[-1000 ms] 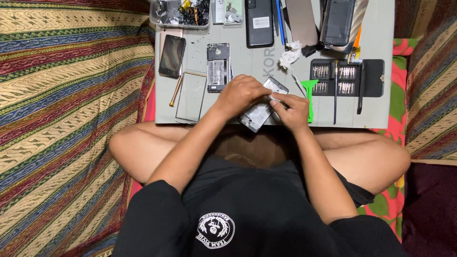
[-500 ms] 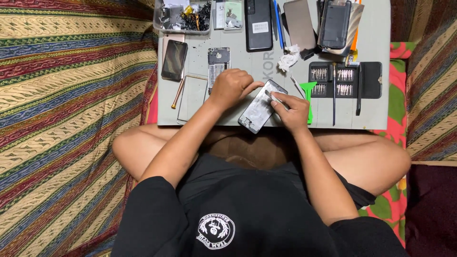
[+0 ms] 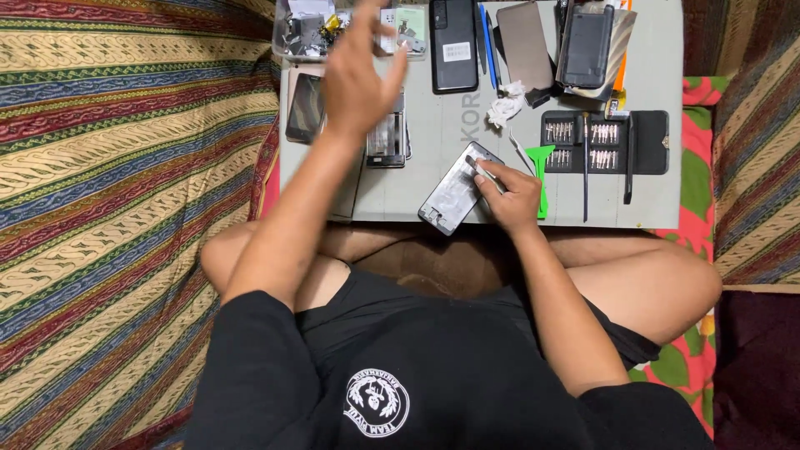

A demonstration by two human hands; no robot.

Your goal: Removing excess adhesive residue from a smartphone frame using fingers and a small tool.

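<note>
An opened phone body [image 3: 456,196] with its silver inside showing lies tilted at the near edge of the grey work board [image 3: 433,133]. My right hand [image 3: 510,193] rests on its right side and grips metal tweezers [image 3: 485,173], tips touching the phone's upper corner. My left hand [image 3: 358,71] is raised above the board's far left, fingers spread, holding nothing, over a clear parts box [image 3: 312,29] and a second stripped phone frame [image 3: 386,137].
A black phone [image 3: 454,46], a blue pen [image 3: 488,46], a brown back cover [image 3: 527,46], a dark phone [image 3: 587,46], a black screwdriver bit case [image 3: 604,142], a green pry tool [image 3: 540,162] and a screen [image 3: 302,107] lie on the board. Striped cloth lies left.
My left hand has let go of the opened phone and lifted up toward the far left of the board. The right hand stays on the phone with the tweezers.
</note>
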